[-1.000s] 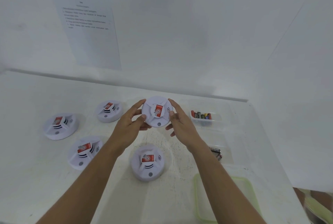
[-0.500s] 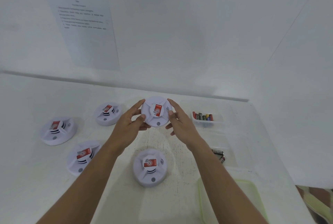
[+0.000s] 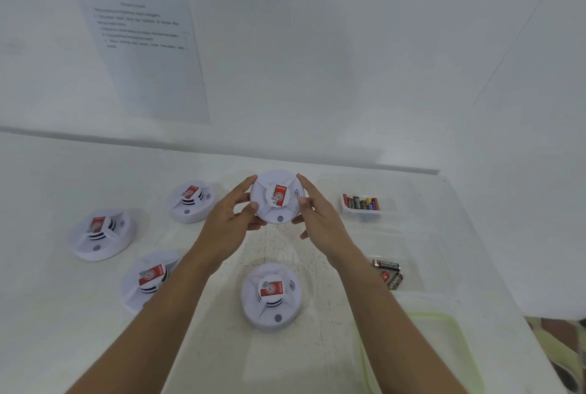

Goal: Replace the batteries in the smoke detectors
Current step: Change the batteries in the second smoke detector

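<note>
I hold a round white smoke detector (image 3: 275, 203) with a red label above the table, face towards me. My left hand (image 3: 226, 225) grips its left rim and my right hand (image 3: 320, 219) grips its right rim. Several more white detectors lie face up on the table: one just below my hands (image 3: 271, 297), one at the back (image 3: 191, 201), one at the far left (image 3: 102, 233) and one partly under my left forearm (image 3: 149, 279). A clear tub with several batteries (image 3: 361, 203) stands to the right. Nearer, a second clear tub holds a few black batteries (image 3: 389, 271).
The white table (image 3: 47, 314) meets a white wall with a printed sheet (image 3: 142, 44) taped to it. A clear container with a green rim (image 3: 444, 352) sits at the near right. The table's right edge (image 3: 520, 314) runs beside it.
The held detector has stayed between my hands, with only a slight shift of the view. Nothing was let go or picked up.
</note>
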Action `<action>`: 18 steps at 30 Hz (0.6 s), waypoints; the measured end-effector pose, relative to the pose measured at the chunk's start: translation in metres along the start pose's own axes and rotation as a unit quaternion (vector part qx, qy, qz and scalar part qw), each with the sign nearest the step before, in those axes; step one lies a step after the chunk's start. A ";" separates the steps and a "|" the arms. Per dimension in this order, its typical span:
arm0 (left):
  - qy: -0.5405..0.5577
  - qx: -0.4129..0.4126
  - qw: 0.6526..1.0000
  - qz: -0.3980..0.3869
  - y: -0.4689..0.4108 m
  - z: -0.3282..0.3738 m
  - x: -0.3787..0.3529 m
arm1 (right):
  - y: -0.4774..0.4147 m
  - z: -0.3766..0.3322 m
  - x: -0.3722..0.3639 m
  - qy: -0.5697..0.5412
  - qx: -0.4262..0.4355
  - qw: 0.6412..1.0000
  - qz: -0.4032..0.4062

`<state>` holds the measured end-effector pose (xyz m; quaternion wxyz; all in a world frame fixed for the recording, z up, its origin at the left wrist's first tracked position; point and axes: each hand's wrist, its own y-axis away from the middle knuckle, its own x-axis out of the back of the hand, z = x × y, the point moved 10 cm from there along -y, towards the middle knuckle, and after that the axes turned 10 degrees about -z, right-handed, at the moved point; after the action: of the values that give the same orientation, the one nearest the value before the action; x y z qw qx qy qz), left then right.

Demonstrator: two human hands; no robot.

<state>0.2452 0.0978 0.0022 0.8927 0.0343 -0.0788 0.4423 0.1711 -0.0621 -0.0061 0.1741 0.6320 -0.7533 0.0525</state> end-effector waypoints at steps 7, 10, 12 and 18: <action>0.003 0.002 1.000 -0.005 -0.003 -0.004 -0.001 | -0.001 0.002 -0.002 -0.013 -0.007 1.000 0.009; 0.001 0.000 1.000 -0.009 -0.006 -0.004 -0.002 | -0.002 0.004 -0.001 -0.021 -0.015 1.000 0.016; 0.000 0.001 1.000 -0.009 -0.009 -0.007 -0.002 | -0.002 0.005 -0.002 -0.026 -0.016 0.999 0.020; -0.015 0.021 1.000 0.002 -0.021 -0.017 0.000 | -0.006 0.015 0.000 -0.032 -0.039 0.998 0.049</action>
<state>0.2634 0.0875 -0.0143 0.8897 0.0593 -0.0833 0.4449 0.1741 -0.0677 -0.0209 0.1720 0.5886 -0.7899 0.0116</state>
